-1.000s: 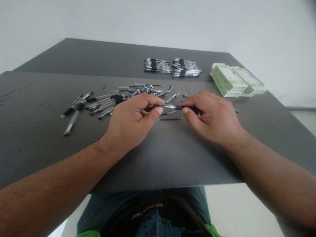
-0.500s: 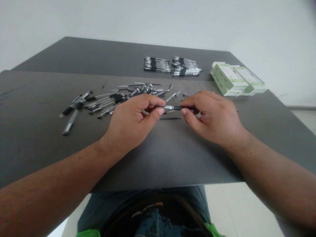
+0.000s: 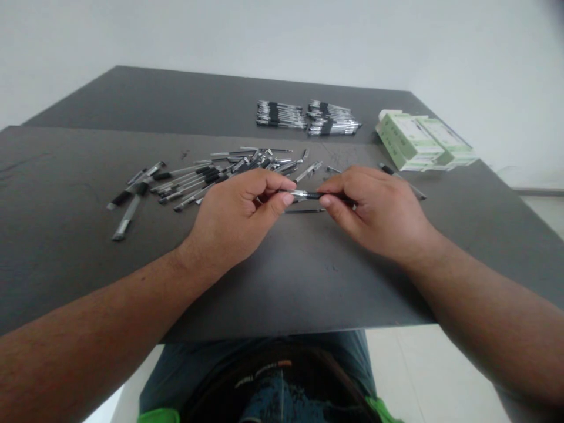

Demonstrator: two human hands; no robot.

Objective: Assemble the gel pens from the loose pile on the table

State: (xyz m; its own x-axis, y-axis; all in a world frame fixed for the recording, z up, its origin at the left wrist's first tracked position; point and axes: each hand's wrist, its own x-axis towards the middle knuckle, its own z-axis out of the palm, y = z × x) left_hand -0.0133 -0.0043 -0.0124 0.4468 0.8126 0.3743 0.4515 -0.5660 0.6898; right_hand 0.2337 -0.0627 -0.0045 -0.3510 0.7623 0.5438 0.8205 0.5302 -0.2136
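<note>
1 slim pen, black and clear, held crosswise, roughly level, ends hidden.

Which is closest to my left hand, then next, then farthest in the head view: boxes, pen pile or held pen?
1. Held pen: pinched by the left hand.
2. Pen pile: just beyond that hand.
3. Boxes: farther back, off to the right.

1 head-worn camera faces forward and down over the dark grey tabletop. Left hand and right hand appear mid-frame at close range; printed shirt borders the bottom, pale wall the top.
</note>
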